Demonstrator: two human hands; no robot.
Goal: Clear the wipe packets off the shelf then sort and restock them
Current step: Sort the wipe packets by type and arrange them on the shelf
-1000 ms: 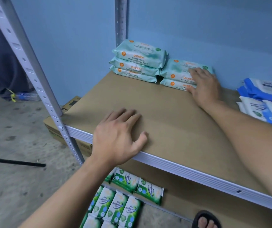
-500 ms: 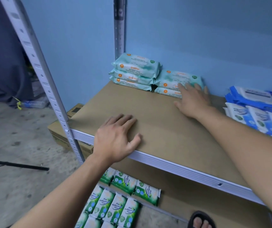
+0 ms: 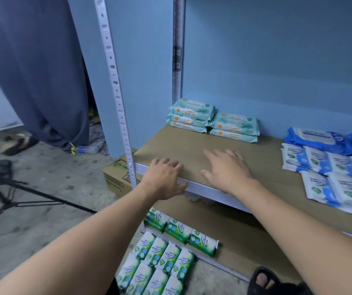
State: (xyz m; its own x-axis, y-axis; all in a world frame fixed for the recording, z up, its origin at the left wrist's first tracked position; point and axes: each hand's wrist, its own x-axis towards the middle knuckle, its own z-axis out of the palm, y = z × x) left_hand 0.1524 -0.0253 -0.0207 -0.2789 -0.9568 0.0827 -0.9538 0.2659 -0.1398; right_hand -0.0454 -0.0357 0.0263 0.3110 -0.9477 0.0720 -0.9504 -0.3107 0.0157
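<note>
Now the right hand (image 3: 227, 169), open, has left the pale-teal wipe packets (image 3: 233, 127); the left hand (image 3: 163, 178) rests open on the brown shelf (image 3: 266, 167).

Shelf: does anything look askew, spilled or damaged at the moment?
Nothing spilled or torn. The teal packets sit in tidy stacks at the back, three beside two. The blue packets on the right lie fanned and overlapping, not stacked. Green packets lie in rows on the floor below.
</note>
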